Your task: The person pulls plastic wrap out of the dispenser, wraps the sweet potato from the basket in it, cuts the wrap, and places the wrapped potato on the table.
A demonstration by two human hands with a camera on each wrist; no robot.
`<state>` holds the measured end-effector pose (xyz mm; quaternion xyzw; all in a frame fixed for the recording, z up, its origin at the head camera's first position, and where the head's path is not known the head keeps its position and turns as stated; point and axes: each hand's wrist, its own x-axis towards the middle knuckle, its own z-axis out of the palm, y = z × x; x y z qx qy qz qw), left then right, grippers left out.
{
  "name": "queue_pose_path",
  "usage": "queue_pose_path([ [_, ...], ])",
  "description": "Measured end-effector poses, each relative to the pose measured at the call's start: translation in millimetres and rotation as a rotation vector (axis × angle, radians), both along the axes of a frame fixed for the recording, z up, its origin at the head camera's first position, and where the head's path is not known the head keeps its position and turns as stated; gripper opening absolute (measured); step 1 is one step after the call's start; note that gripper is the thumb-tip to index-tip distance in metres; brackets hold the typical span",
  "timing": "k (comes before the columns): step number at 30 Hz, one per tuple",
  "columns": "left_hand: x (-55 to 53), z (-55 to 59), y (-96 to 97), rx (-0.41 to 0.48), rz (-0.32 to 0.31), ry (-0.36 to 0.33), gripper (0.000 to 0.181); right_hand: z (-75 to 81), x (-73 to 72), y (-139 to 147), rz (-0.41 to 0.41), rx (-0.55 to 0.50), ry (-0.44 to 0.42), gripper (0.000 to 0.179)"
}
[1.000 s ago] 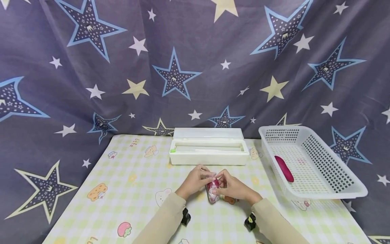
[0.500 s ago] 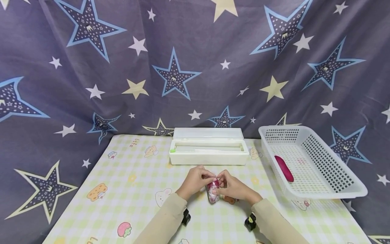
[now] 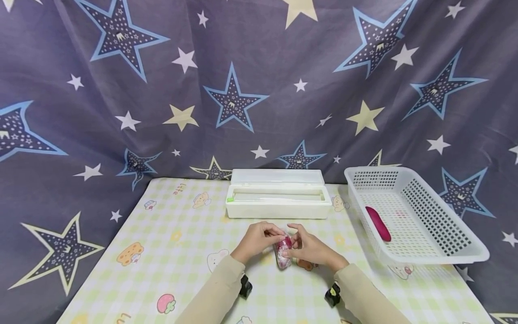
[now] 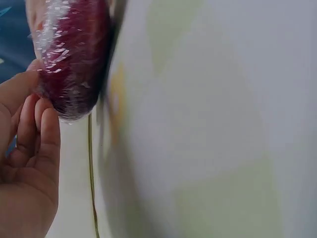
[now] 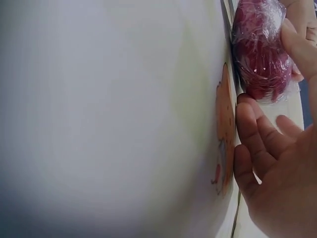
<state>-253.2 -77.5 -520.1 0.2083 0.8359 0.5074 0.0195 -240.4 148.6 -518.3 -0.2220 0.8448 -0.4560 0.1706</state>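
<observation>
A dark magenta, elongated piece of produce, wrapped in shiny cling film, lies on the table between the two hands. At its far end my left hand pinches the wrapped end with thumb and fingers. My right hand holds it from the right, the thumb lying on top and the index finger raised off the film. In the left wrist view, the thumb is against the side of the wrapped produce. Crinkled film with a loose edge covers it in the right wrist view.
Behind the hands stands a white cling film dispenser box with its lid raised. To the right is a white perforated basket with an unwrapped magenta piece inside. A starry curtain hangs along the back edge of the checked tablecloth.
The left hand has shifted slightly left and back from the right fingertips. The right index finger has lifted away from the film. The wrapped produce stays nearly in place.
</observation>
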Motion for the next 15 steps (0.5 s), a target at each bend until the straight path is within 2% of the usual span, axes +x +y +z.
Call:
queue_pose_path([
  [3,0.2,-0.2,0.7,0.002,0.011,-0.013,0.016,-0.4,0.0,0.5,0.003,0.011,-0.006,0.095],
  [8,1.3,-1.5,1.8,-0.056,0.062,-0.035,0.036,-2.1,-0.8,-0.1,0.022,0.014,0.02,0.097],
  [12,2.3,-1.4,2.9,-0.034,0.061,-0.059,0.03,-1.9,-0.8,-1.4,0.03,0.003,0.065,0.089],
  [15,2.8,-0.3,4.1,-0.027,0.055,-0.037,0.024,-1.8,-0.4,-2.8,0.013,-0.008,0.087,0.083],
])
